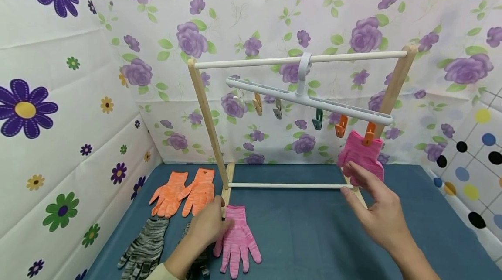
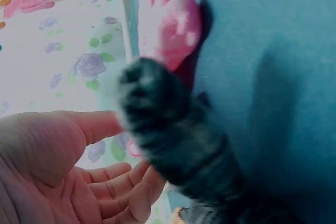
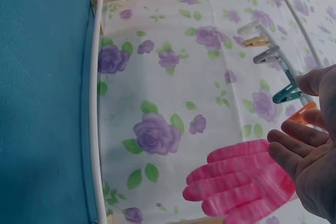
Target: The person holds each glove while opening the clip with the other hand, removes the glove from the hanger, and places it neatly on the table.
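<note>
A pink knit glove (image 1: 361, 155) hangs from the orange clothespin (image 1: 369, 134) at the right end of a grey hanger (image 1: 310, 99). My right hand (image 1: 378, 210) is just below and in front of it, fingers extended and thumb apart; the right wrist view shows the fingers (image 3: 299, 140) beside the glove (image 3: 247, 179). My left hand (image 1: 208, 223) is low over the table, its thumb by the cuff of another pink glove (image 1: 237, 240). In the left wrist view its fingers are loosely bent, behind a blurred dark grey glove (image 2: 178, 129).
The hanger hooks over the top rod of a wooden rack (image 1: 208, 118). Several other clothespins, including a green one (image 1: 317, 119), hang along it. Orange gloves (image 1: 168, 195) and a grey-black glove (image 1: 145, 245) lie at the left of the blue table (image 1: 298, 227). Flowered cloth (image 1: 251, 22) stands behind.
</note>
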Available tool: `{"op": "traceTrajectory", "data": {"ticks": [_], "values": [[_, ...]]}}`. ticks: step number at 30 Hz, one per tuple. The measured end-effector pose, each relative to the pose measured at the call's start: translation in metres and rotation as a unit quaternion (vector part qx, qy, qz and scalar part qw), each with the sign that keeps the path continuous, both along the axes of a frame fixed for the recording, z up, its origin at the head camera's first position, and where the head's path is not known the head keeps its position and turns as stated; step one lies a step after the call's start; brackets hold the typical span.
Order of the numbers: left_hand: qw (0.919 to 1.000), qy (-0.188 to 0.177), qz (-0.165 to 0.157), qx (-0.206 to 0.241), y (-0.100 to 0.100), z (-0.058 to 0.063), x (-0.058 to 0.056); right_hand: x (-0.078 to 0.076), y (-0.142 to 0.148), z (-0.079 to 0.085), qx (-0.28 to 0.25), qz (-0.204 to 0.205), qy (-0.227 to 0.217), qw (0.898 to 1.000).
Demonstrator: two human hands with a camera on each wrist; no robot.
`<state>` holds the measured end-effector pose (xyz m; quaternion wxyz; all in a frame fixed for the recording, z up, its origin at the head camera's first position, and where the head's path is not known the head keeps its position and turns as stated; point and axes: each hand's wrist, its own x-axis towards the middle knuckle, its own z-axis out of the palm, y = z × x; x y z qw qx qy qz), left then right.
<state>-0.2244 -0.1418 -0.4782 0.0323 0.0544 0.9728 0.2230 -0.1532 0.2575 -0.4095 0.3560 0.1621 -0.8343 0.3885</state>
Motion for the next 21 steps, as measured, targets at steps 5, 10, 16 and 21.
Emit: {"op": "traceTrajectory", "data": {"ticks": [5, 10, 16, 21], "values": [[0.9989, 0.034, -0.006, 0.031, 0.003, 0.009, -0.001, 0.001, 0.004, 0.002, 0.013, -0.020, 0.003, 1.000], [0.9942, 0.069, -0.021, 0.079, 0.007, 0.020, -0.004, 0.002, 0.007, 0.008, 0.010, -0.025, 0.001, 1.000], [0.9898, 0.102, -0.044, 0.089, 0.015, 0.030, -0.006, 0.006, 0.012, 0.016, 0.017, -0.051, 0.005, 0.999], [0.9861, 0.112, -0.062, 0.106, 0.025, 0.034, -0.008, 0.008, 0.018, 0.018, 0.010, -0.050, 0.012, 0.999]]}}
